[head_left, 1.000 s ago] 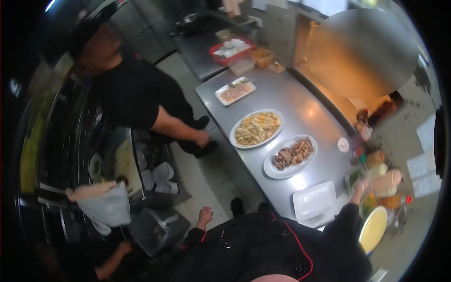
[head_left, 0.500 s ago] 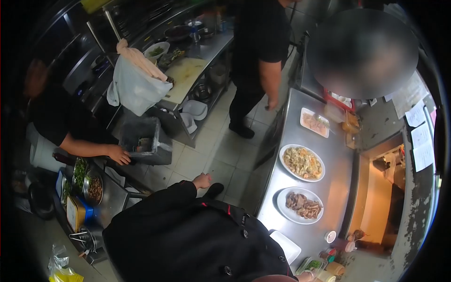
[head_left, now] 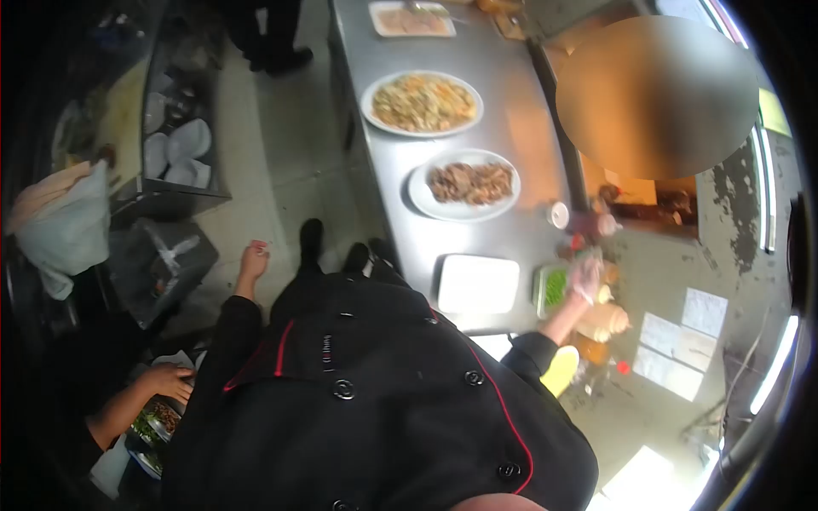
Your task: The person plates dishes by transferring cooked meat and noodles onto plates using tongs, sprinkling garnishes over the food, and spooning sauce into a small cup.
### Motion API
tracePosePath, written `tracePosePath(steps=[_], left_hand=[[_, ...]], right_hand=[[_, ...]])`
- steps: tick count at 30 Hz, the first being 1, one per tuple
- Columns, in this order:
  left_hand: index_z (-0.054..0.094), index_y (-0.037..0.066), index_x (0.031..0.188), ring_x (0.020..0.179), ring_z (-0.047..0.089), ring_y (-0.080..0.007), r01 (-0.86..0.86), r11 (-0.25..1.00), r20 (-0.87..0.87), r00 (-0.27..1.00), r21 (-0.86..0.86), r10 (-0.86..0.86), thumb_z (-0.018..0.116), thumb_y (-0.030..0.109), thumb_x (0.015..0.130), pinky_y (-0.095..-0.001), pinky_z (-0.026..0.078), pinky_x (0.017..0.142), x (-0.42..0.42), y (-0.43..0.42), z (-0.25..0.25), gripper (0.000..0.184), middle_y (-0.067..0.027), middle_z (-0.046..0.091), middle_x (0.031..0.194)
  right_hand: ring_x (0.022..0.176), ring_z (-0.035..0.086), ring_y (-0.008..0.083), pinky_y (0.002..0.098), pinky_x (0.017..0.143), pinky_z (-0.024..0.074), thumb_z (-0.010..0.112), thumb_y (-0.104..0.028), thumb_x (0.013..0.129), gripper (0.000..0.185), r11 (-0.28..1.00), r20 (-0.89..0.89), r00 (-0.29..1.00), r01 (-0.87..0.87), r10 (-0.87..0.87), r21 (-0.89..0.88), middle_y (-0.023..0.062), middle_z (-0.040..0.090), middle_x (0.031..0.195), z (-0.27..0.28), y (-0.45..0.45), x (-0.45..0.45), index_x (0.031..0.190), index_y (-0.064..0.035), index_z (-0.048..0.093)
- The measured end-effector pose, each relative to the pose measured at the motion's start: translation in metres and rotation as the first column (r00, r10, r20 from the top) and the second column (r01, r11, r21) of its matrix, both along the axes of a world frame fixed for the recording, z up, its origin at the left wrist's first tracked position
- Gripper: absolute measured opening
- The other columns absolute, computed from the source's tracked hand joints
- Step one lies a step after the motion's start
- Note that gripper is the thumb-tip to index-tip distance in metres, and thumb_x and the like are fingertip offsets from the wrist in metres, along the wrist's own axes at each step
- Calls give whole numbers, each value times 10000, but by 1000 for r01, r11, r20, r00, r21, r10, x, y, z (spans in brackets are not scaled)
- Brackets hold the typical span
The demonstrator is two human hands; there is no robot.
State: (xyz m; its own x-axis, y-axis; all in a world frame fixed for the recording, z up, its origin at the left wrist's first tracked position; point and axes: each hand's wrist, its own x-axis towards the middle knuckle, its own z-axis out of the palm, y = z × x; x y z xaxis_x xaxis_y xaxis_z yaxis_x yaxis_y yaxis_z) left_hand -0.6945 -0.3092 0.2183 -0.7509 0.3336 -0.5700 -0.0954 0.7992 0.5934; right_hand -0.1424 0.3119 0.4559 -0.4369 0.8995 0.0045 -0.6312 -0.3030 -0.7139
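A long stainless-steel table (head_left: 409, 243) carries a glossy white rectangular plate (head_left: 478, 285), and just right of that plate sits a clear rectangular container (head_left: 538, 294) of bright green bits. The right hand (head_left: 585, 277), in clear plastic, stretches to the container's far side, its grip unclear; the left hand (head_left: 255, 259) hangs well left of the plate, loosely curled, whether holding anything I cannot tell.

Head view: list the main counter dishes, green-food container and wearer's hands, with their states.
Farthest dish: holding pale food.
Upper oval plate: filled with mixed food.
Lower oval plate: partly covered with browned pieces.
Rectangular white dish: empty.
Green-food container: uncovered.
Left hand: no held object visible.
Right hand: gloved, grip unclear.
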Motion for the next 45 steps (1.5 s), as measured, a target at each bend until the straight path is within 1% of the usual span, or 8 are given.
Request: tracePosePath(steps=[5, 13, 20, 24, 32, 38, 41, 45], left_hand=[[540, 66, 1038, 775, 592, -249, -122, 992, 117, 985, -29, 125, 594, 91, 747, -343, 487, 702, 21, 1, 21, 297, -130, 576, 952], [531, 62, 1060, 701, 578, -199, -289, 957, 163, 943, -33, 290, 541, 70, 758, -319, 472, 591, 69, -44, -9, 302, -101, 591, 872], [499, 53, 1073, 533, 512, -155, -345, 936, 96, 936, 66, 338, 492, 58, 770, -310, 414, 433, 110, -101, -70, 303, -67, 552, 723], [537, 67, 1069, 752, 609, -225, -383, 917, 231, 887, -112, 399, 512, 123, 779, -330, 469, 694, 101, -90, -13, 297, -105, 625, 844], [544, 61, 1054, 701, 609, -229, -458, 886, 179, 869, -67, 462, 490, 130, 785, -334, 469, 646, 93, -90, 10, 282, -107, 634, 825], [554, 74, 1031, 706, 617, -245, -452, 890, 156, 876, -61, 456, 494, 129, 784, -348, 476, 643, 96, -100, -15, 260, -117, 637, 817], [556, 86, 1032, 705, 618, -238, -418, 905, 138, 895, -80, 425, 495, 127, 786, -346, 478, 648, 98, -97, -14, 256, -113, 639, 817], [555, 85, 1030, 679, 615, -237, -420, 904, 149, 891, -81, 428, 495, 121, 788, -350, 479, 631, 98, -83, 7, 251, -111, 635, 801]], right_hand=[[979, 552, 189, 256, 871, 453, 562, -41, 852, 425, 971, 110, 965, -240, 236, 22, 139, 550, 1112, 51, 7, -205, 1243, 20, 407], [793, 584, 160, 268, 722, 488, 620, -35, 814, 129, 811, 591, 654, -585, 473, -2, 78, 599, 895, 33, -26, -456, 927, -17, 561], [862, 599, 210, 277, 729, 475, 621, -78, 748, 162, 209, 992, 89, -972, -90, 107, 110, 635, 956, 11, -43, -549, 906, -49, 643], [872, 605, 263, 297, 720, 493, 624, -126, 754, 141, 288, 847, -274, -946, -455, -151, 72, 637, 983, 21, -63, -581, 884, -72, 634], [856, 616, 205, 297, 745, 499, 606, -203, 778, 182, -415, 511, 238, -871, -826, -264, 52, 640, 972, -31, 15, -586, 943, -135, 645], [850, 628, 286, 338, 735, 509, 619, -225, 722, 255, 78, 742, -132, -991, -657, -107, 116, 651, 954, 28, -8, -557, 942, -109, 675], [810, 638, 287, 346, 708, 512, 664, -205, 683, 265, -18, 687, -150, -973, -711, -231, 126, 657, 915, -1, 35, -554, 927, -103, 682], [746, 637, 207, 302, 671, 486, 692, -169, 685, 284, 373, 750, -339, -918, -568, -132, 139, 662, 864, 15, 28, -535, 946, -59, 673]])
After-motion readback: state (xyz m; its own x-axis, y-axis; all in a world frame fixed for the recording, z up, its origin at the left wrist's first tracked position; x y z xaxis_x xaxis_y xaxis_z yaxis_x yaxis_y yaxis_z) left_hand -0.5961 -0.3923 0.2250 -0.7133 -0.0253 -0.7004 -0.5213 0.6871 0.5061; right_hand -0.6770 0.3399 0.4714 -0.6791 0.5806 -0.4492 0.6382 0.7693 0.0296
